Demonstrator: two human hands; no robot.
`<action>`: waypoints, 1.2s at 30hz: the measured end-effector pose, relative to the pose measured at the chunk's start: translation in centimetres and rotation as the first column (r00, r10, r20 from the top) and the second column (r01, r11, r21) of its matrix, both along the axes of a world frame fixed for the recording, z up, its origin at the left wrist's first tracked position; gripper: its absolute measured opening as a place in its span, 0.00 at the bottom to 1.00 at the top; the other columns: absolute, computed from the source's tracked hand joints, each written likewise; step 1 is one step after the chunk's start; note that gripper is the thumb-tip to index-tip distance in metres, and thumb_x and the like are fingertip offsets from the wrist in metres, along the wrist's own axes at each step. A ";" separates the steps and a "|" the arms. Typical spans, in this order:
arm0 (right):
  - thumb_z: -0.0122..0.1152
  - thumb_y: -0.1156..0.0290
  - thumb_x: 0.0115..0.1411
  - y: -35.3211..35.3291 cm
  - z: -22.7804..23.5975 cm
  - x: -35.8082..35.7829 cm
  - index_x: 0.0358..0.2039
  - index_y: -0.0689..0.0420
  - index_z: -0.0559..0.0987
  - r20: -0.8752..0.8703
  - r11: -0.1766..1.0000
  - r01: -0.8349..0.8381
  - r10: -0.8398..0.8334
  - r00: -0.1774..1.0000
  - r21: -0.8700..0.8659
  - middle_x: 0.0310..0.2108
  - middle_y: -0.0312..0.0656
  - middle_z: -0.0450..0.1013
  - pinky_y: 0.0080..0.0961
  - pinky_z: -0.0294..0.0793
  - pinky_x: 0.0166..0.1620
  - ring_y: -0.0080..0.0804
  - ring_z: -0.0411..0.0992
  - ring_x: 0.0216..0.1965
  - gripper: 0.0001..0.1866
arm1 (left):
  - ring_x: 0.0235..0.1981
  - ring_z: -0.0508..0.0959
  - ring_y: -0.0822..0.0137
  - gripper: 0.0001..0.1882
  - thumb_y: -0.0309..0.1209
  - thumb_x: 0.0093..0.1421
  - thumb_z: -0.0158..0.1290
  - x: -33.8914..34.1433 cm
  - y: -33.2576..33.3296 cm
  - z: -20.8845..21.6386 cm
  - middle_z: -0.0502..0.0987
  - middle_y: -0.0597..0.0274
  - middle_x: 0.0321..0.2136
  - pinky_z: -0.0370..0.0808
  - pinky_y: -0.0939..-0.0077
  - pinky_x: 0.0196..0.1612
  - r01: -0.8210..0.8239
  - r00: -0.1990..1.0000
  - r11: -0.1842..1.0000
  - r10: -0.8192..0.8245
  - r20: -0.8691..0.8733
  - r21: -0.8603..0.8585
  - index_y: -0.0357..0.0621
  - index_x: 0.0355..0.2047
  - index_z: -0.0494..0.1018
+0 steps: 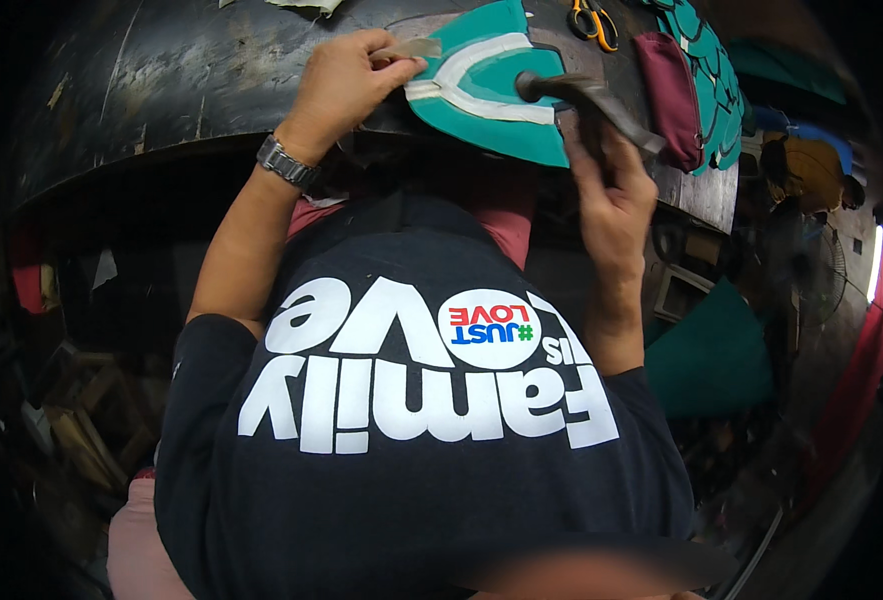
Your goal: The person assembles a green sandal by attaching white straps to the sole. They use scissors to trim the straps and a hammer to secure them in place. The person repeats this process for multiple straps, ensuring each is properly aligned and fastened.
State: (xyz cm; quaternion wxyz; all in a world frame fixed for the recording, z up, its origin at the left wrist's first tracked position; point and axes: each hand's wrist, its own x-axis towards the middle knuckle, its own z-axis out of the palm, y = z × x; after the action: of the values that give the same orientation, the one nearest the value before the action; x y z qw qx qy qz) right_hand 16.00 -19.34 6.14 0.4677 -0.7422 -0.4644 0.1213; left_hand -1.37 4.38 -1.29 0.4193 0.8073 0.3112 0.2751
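A green curved panel lies on the table top at its near edge, with a white tape strip bent round in a V shape on it. My left hand pinches a short beige strip over the panel's left side. My right hand, a little blurred, is closed round a hammer. Its dark metal head has the round face over the green panel, beside the white tape. The hammer's handle is mostly hidden by the hand.
Orange-handled scissors lie at the back of the dark, scratched table. A maroon pouch and a pile of green cut pieces are to the right. Below them hangs a green sheet. Another person is at far right.
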 end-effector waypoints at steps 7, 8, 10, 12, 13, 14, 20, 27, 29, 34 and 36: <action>0.65 0.73 0.61 2.0 -0.5 -2.0 0.57 0.58 0.76 0.249 0.894 -0.079 0.207 0.946 -0.442 0.35 0.55 0.79 0.30 0.76 0.39 0.42 0.81 0.33 0.22 | 0.18 0.73 0.71 0.17 0.43 0.55 0.67 -0.4 0.5 -0.7 0.76 0.63 0.18 0.70 0.74 0.25 -0.023 0.998 1.000 0.024 0.056 -0.015 0.40 0.29 0.80; 0.64 0.73 0.61 2.0 -0.7 -1.8 0.56 0.59 0.77 0.255 0.944 -0.064 0.152 0.955 -0.325 0.34 0.54 0.79 0.31 0.76 0.38 0.42 0.81 0.33 0.21 | 0.18 0.73 0.72 0.17 0.43 0.55 0.67 -0.4 0.4 -0.8 0.75 0.63 0.17 0.70 0.74 0.25 -0.028 0.997 0.999 0.030 0.070 -0.024 0.39 0.29 0.80; 0.65 0.74 0.62 1.6 -0.8 -1.6 0.55 0.63 0.77 0.157 0.968 -0.064 0.104 0.982 -0.244 0.40 0.53 0.80 0.29 0.75 0.45 0.36 0.79 0.40 0.20 | 0.23 0.70 0.78 0.16 0.40 0.57 0.67 -0.4 0.4 -0.9 0.75 0.70 0.20 0.69 0.80 0.28 -0.027 0.999 0.996 0.031 0.039 -0.081 0.37 0.31 0.80; 0.64 0.76 0.63 1.0 -1.1 -1.6 0.55 0.67 0.76 -0.005 0.999 -0.052 0.052 0.999 -0.009 0.48 0.51 0.80 0.25 0.72 0.53 0.27 0.76 0.49 0.20 | 0.23 0.69 0.79 0.16 0.40 0.57 0.67 -0.4 0.5 -1.0 0.75 0.70 0.20 0.68 0.80 0.27 -0.012 0.999 0.995 0.017 0.047 -0.101 0.37 0.31 0.80; 0.64 0.75 0.63 0.8 -1.2 -1.5 0.56 0.68 0.76 0.014 0.999 -0.046 0.046 0.999 -0.021 0.48 0.51 0.80 0.25 0.72 0.54 0.27 0.76 0.50 0.21 | 0.21 0.71 0.76 0.17 0.41 0.56 0.67 -0.3 0.6 -1.1 0.74 0.68 0.18 0.69 0.78 0.26 -0.007 0.997 0.995 0.015 0.079 -0.096 0.38 0.30 0.80; 0.64 0.75 0.64 0.7 -1.5 -1.5 0.56 0.68 0.75 0.053 0.999 -0.042 0.041 0.998 0.022 0.48 0.52 0.80 0.25 0.72 0.54 0.28 0.76 0.50 0.21 | 0.19 0.72 0.74 0.17 0.43 0.55 0.67 -0.2 0.6 -1.2 0.74 0.65 0.17 0.69 0.75 0.24 -0.005 0.995 0.995 0.014 0.098 -0.100 0.39 0.29 0.80; 0.62 0.75 0.65 -0.3 -0.9 0.1 0.59 0.66 0.74 0.114 0.962 0.054 -0.024 0.993 -0.266 0.53 0.52 0.77 0.27 0.70 0.57 0.30 0.75 0.54 0.22 | 0.19 0.71 0.75 0.17 0.43 0.55 0.67 -0.2 0.6 -1.6 0.75 0.67 0.17 0.69 0.76 0.25 -0.036 0.995 0.999 0.036 0.093 -0.006 0.41 0.29 0.80; 0.63 0.68 0.64 0.1 -2.0 -0.1 0.58 0.54 0.76 0.198 0.927 0.117 -0.047 0.979 -0.357 0.45 0.57 0.78 0.38 0.76 0.49 0.55 0.78 0.48 0.22 | 0.20 0.72 0.75 0.17 0.43 0.55 0.67 -0.3 0.8 -1.7 0.75 0.67 0.18 0.70 0.77 0.26 -0.009 0.997 0.997 0.015 0.078 -0.079 0.41 0.30 0.80; 0.61 0.67 0.64 0.0 -2.0 1.0 0.58 0.53 0.75 0.208 0.928 0.165 -0.099 0.973 -0.333 0.46 0.56 0.79 0.40 0.75 0.49 0.54 0.78 0.49 0.21 | 0.20 0.72 0.76 0.17 0.43 0.55 0.67 -0.3 0.8 -1.7 0.75 0.68 0.18 0.70 0.77 0.26 -0.003 0.994 0.997 0.013 0.111 -0.083 0.41 0.30 0.80; 0.59 0.68 0.67 -0.4 -2.4 2.6 0.59 0.55 0.75 0.156 0.993 0.102 -0.111 0.981 0.063 0.46 0.57 0.79 0.32 0.75 0.51 0.49 0.79 0.50 0.21 | 0.20 0.72 0.76 0.17 0.43 0.55 0.67 -0.3 0.9 -1.8 0.76 0.67 0.18 0.70 0.78 0.26 -0.003 0.994 0.997 0.011 0.108 -0.072 0.40 0.30 0.80; 0.59 0.69 0.67 -0.1 -2.9 2.5 0.60 0.55 0.75 0.204 0.973 0.171 -0.138 0.969 -0.154 0.47 0.56 0.79 0.31 0.75 0.51 0.43 0.80 0.49 0.21 | 0.20 0.72 0.76 0.17 0.43 0.55 0.67 -0.3 0.9 -1.8 0.76 0.67 0.18 0.70 0.77 0.26 -0.002 0.994 0.997 0.010 0.107 -0.073 0.40 0.30 0.80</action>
State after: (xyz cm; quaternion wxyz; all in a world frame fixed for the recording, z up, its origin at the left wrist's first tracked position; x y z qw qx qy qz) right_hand 18.50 -19.48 3.24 0.3636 -0.8217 -0.4359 0.0516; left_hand -1.63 5.27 -3.08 0.4635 0.7746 0.3005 0.3079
